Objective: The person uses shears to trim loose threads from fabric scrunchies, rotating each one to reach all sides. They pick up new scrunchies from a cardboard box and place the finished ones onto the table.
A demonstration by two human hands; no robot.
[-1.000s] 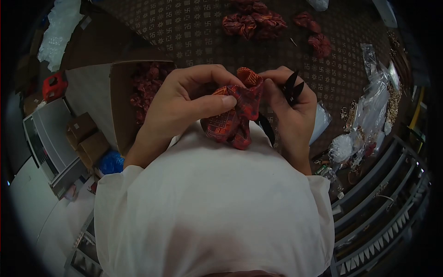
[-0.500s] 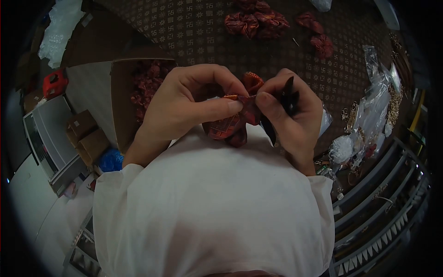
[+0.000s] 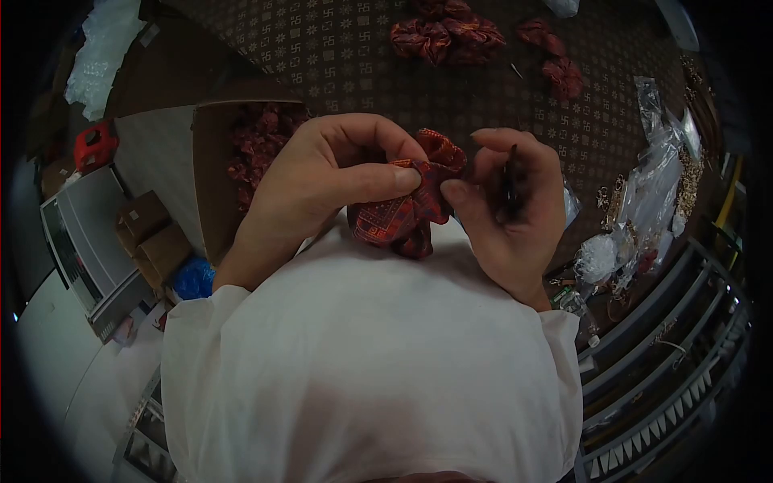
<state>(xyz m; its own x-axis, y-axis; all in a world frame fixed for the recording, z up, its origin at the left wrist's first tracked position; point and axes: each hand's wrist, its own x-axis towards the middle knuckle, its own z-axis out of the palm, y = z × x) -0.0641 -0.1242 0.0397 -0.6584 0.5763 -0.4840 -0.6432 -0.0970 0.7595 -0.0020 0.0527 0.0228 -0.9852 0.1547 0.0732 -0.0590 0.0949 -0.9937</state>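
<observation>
Between the thumb and forefinger of my left hand (image 3: 342,165) is the edge of a small piece of red patterned cloth (image 3: 394,213), gathered and folded, with an orange band along its open top. The cloth hangs just above my white shirt front. To its right, my right hand (image 3: 519,197) is curled round a slim black tool (image 3: 509,181), largely hidden in the palm. The right thumb and forefinger are spread, and the thumb tip is right beside the cloth's edge.
Left of my hands stands an open cardboard box (image 3: 211,161) holding many red cloth pieces (image 3: 266,141). More red bundles (image 3: 447,39) lie on the brown patterned surface (image 3: 346,72) ahead. Clear plastic bags (image 3: 652,177) and chains lie at right, above a grey slatted rack (image 3: 668,346).
The right thumb and forefinger have let go of the cloth and moved apart, slightly to the right. The left hand keeps its pinch, and the cloth has opened out a little.
</observation>
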